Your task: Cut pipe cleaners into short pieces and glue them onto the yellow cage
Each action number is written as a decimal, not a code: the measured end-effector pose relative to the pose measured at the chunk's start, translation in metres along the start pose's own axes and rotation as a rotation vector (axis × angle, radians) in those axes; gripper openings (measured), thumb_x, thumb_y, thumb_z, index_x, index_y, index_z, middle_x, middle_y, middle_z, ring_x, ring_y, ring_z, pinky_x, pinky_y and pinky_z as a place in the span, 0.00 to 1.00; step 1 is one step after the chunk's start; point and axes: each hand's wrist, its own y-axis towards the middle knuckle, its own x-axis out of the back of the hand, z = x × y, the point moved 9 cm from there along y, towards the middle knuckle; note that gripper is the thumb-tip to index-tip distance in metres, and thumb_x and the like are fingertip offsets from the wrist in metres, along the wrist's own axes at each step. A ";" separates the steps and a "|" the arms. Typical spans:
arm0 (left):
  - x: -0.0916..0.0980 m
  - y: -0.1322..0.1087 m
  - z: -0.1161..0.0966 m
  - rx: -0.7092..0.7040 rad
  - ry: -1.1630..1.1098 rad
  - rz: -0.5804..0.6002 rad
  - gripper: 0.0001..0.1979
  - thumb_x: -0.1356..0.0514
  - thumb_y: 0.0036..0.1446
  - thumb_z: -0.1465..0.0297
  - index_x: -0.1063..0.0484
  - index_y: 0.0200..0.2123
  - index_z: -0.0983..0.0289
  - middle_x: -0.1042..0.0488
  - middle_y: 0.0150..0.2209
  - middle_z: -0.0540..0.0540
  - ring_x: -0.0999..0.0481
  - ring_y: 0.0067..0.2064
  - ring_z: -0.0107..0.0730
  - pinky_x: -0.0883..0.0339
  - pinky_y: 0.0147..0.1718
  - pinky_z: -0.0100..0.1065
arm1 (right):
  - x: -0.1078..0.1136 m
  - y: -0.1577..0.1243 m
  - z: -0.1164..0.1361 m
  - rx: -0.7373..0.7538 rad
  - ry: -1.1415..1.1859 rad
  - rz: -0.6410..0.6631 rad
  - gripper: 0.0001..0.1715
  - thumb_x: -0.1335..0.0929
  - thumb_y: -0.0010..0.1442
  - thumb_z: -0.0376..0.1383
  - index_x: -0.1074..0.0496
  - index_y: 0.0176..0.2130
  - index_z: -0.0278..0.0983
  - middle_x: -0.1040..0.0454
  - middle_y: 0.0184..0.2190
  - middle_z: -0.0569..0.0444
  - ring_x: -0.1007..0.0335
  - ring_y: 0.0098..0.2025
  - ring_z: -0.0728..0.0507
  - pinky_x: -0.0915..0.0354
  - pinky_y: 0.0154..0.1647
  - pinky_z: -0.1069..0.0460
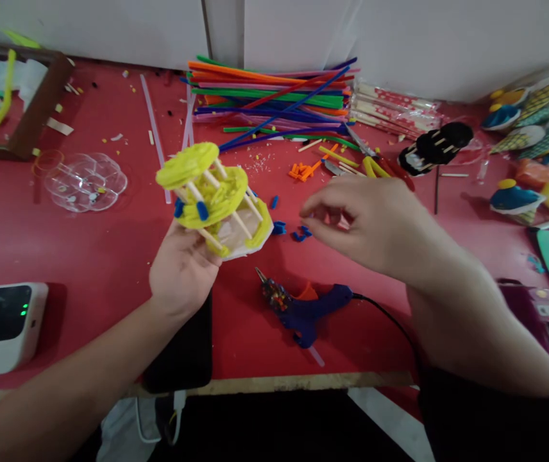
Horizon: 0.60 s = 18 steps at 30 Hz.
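Note:
My left hand [183, 269] holds up a yellow craft model [211, 196] made of yellow discs joined by wooden sticks, with small blue pieces on two stick ends; its fingers are closed under the model's base. My right hand [371, 221] hovers over the red table [86, 256] to the right of the model, fingers curled and pinched together; whether anything is in them I cannot tell. Small blue cut pieces [298, 232] lie on the table just below its fingertips. A blue glue gun [303, 311] lies on the table between my arms.
A pile of coloured pipe cleaners [274, 96] lies at the back, orange bits [303, 170] beside it. A clear plastic tray [84, 181] sits left, a white device [2, 324] near left, a black phone [183, 353] under my left wrist. A black stick model [435, 146] and toys stand right.

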 end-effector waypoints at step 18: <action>-0.040 -0.027 -0.004 -0.083 0.079 0.415 0.22 0.28 0.54 0.72 0.23 0.51 0.52 0.16 0.45 0.47 0.15 0.44 0.34 0.18 0.47 0.38 | -0.065 0.002 -0.029 -0.140 -0.261 0.323 0.09 0.33 0.59 0.32 0.22 0.31 0.33 0.22 0.31 0.45 0.29 0.35 0.41 0.40 0.39 0.47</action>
